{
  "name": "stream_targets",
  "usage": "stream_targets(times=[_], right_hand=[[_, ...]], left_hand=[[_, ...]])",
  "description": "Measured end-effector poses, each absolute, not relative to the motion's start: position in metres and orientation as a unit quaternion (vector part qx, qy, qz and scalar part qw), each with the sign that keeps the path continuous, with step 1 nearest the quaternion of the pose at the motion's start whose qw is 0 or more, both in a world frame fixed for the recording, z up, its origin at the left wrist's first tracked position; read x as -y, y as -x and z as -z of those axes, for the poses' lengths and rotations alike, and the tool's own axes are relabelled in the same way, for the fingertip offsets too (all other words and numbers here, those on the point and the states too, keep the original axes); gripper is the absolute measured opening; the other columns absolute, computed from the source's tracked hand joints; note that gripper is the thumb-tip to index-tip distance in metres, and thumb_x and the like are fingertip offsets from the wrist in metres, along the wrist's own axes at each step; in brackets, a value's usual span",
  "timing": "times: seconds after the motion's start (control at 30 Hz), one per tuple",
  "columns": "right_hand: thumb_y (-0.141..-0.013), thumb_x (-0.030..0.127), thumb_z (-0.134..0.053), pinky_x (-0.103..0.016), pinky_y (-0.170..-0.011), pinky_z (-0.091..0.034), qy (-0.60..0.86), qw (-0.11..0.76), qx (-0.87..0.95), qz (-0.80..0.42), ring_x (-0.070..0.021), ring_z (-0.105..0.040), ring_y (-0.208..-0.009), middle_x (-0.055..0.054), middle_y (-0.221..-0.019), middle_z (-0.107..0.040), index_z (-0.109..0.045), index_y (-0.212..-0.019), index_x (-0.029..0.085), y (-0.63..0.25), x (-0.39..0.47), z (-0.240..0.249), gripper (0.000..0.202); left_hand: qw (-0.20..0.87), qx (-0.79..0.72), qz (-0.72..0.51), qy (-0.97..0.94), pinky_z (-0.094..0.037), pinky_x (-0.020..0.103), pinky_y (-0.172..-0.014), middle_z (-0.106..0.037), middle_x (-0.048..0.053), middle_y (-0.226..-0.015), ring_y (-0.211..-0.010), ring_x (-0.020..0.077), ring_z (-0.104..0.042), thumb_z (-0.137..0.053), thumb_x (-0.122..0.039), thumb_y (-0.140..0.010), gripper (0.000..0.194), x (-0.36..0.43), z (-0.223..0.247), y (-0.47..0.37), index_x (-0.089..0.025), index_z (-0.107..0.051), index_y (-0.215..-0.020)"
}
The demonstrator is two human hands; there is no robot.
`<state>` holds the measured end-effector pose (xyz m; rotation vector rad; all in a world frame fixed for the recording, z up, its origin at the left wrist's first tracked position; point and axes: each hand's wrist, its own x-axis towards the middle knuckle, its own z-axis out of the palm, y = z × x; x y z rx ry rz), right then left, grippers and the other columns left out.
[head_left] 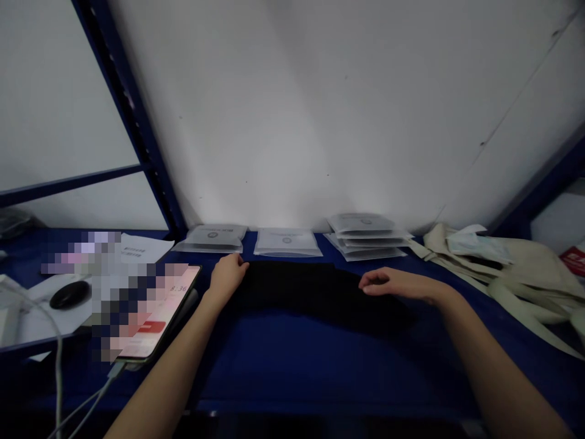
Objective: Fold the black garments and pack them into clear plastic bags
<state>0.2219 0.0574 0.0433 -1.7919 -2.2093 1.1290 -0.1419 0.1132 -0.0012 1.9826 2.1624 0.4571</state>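
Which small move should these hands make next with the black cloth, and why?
Probably, the right hand should straighten the right part of the black cloth: that part slants down in the picture, and the left hand is at the opposite end.

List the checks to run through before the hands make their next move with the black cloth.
1. Left hand at the black cloth: ok, it is at the cloth's left end.
2. Right hand gripping the cloth: cannot tell; its fingers are curled at the right part, but contact is unclear.
3. Cloth free of creases: cannot tell, too dark.
4. Packets off the cloth: ok, they lie behind it.
5. Phone well away from the left forearm: not ok, it lies close beside it in this view.
6. Beige fabric off the cloth: ok, it lies apart, to the right.
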Motion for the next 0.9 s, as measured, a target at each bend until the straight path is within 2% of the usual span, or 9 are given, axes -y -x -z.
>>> stream_targets(times=[0.17,0.5,0.7,0.83,0.9], right_hand=[[-0.071,0.041,-0.056,-0.025,-0.058,-0.033,0.57,0.025,0.735,-0.366,-0.0137,-0.048,-0.064,0.001,-0.067,-0.056,-0.06,-0.073,0.02,-0.22,-0.059,-0.039,0.022],[-0.075,0.036,-0.05,-0.028,-0.06,-0.039,0.643,0.126,0.733,-0.183,-0.0168,-0.052,-0.064,-0.004,-0.071,-0.06,-0.054,-0.071,0.02,-0.225,-0.076,-0.01,0.017],[-0.076,0.049,-0.051,-0.032,-0.062,-0.042,0.679,0.14,0.708,-0.134,-0.0206,-0.057,-0.069,-0.007,-0.078,-0.065,-0.057,-0.076,0.02,-0.235,-0.076,-0.011,0.029],[-0.075,0.06,-0.048,-0.036,-0.069,-0.046,0.714,0.098,0.662,-0.205,-0.0248,-0.061,-0.075,-0.01,-0.083,-0.069,-0.063,-0.076,0.018,-0.251,-0.069,-0.022,0.045],[-0.072,0.064,-0.049,-0.038,-0.076,-0.046,0.721,0.095,0.636,-0.258,-0.027,-0.062,-0.083,-0.012,-0.091,-0.069,-0.065,-0.08,0.016,-0.257,-0.064,-0.028,0.051]], left_hand=[[0.107,-0.714,-0.164,-0.672,-0.042,0.027,-0.068,-0.067,0.009,-0.095,-0.089,0.0231,-0.061,-0.052,-0.039,-0.08,0.025,-0.111,0.001,0.142,-0.017,-0.061,-0.09],[0.048,-0.704,-0.161,-0.69,-0.04,0.026,-0.072,-0.064,0.01,-0.096,-0.09,0.0207,-0.059,-0.05,-0.027,-0.083,0.016,-0.112,0.007,0.135,-0.015,-0.057,-0.091],[0.073,-0.714,-0.18,-0.673,-0.042,0.027,-0.076,-0.065,0.01,-0.098,-0.094,0.0228,-0.059,-0.042,-0.029,-0.086,0.022,-0.108,0.001,0.135,-0.015,-0.058,-0.091],[0.069,-0.739,-0.133,-0.657,-0.043,0.03,-0.077,-0.061,0.016,-0.105,-0.098,0.027,-0.058,-0.042,-0.041,-0.086,0.036,-0.096,-0.004,0.13,-0.01,-0.055,-0.099],[0.043,-0.75,-0.095,-0.653,-0.044,0.031,-0.076,-0.058,0.019,-0.11,-0.1,0.0292,-0.058,-0.043,-0.041,-0.086,0.04,-0.089,-0.006,0.127,-0.008,-0.052,-0.104]])
